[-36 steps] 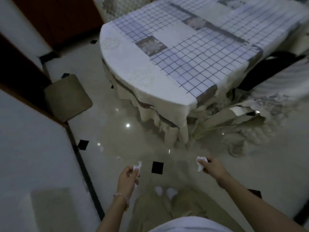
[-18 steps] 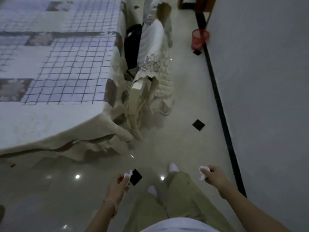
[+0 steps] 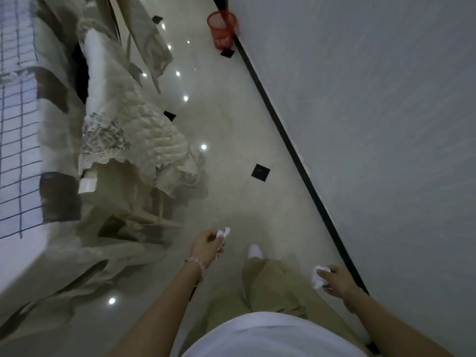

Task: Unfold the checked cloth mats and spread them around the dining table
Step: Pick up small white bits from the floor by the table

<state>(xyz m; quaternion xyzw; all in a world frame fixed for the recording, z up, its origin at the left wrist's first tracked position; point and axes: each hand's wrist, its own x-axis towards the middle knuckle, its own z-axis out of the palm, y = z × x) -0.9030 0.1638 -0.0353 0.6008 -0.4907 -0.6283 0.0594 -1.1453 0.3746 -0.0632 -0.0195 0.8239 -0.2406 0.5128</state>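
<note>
The dining table (image 3: 28, 243) fills the left edge, and a checked cloth mat (image 3: 18, 140) lies spread on its top. Low in the middle, my left hand (image 3: 207, 246) is closed on a small crumpled white wad (image 3: 223, 233). My right hand (image 3: 336, 280) is at the lower right near the wall, closed on another white wad (image 3: 319, 276). Both hands hang over the floor, apart from the table. No folded mat shows in either hand.
A chair draped in a lace-edged cream cover (image 3: 121, 130) stands against the table's side. A red mesh bin (image 3: 222, 29) sits by the wall at the top. The grey wall (image 3: 386, 124) with its black skirting (image 3: 296, 150) runs along the right; glossy floor lies between.
The view has swung right, from the table end to the aisle between table and wall. Both hands keep their white wads; my right hand has dropped lower and further right.
</note>
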